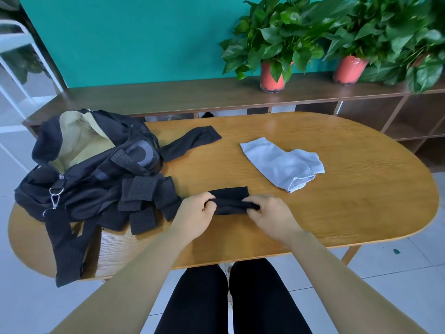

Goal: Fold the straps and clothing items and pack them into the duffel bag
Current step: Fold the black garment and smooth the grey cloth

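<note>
A small black cloth piece [231, 201] lies folded near the front middle of the wooden table [337, 189]. My left hand [196, 213] pinches its left end and my right hand [269, 213] pinches its right end. The black duffel bag [79, 165] slumps open at the table's left, showing a pale yellow lining. Black perforated straps [147, 198] lie bunched against the bag, just left of my left hand. A long black cloth piece [192, 141] stretches out from behind the bag. A light grey-blue folded garment [281, 160] rests at centre right.
The bag's wide shoulder strap [65, 242] hangs over the table's front left edge, with metal clips [55, 196] above it. A low wooden shelf [192, 95] behind the table carries potted plants [274, 44]. My legs are under the front edge.
</note>
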Action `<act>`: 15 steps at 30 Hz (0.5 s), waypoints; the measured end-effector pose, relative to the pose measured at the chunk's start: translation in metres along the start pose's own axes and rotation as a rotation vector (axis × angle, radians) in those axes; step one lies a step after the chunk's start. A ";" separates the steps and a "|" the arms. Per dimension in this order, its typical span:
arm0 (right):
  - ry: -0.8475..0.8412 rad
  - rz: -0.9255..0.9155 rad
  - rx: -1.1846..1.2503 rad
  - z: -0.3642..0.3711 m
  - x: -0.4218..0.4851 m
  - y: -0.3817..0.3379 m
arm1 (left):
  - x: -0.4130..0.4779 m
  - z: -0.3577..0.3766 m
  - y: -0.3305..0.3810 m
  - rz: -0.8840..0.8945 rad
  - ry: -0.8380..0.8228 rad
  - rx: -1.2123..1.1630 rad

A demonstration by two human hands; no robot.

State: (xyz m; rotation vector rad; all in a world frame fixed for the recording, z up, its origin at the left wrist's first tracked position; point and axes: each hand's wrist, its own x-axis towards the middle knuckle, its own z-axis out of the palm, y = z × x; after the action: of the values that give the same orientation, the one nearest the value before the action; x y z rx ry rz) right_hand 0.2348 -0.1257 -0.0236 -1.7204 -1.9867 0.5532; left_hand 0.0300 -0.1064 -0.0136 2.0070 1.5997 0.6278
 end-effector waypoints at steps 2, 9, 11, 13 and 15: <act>0.053 0.174 0.255 0.004 0.012 -0.002 | 0.005 -0.001 0.004 -0.093 0.009 -0.100; 0.195 0.387 0.190 0.022 0.041 -0.010 | 0.021 0.007 0.009 -0.217 0.158 0.029; 0.192 0.371 0.058 0.025 0.046 -0.012 | 0.025 0.010 0.011 -0.203 0.184 0.107; 0.192 0.354 -0.053 0.026 0.050 -0.014 | 0.028 0.011 0.013 -0.195 0.182 0.171; 0.184 0.361 -0.138 0.028 0.054 -0.015 | 0.030 0.012 0.014 -0.196 0.170 0.220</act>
State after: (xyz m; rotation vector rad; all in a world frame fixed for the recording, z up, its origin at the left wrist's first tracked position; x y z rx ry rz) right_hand 0.2001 -0.0747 -0.0333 -2.1504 -1.6301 0.3617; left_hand 0.0542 -0.0812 -0.0126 1.9571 2.0156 0.5818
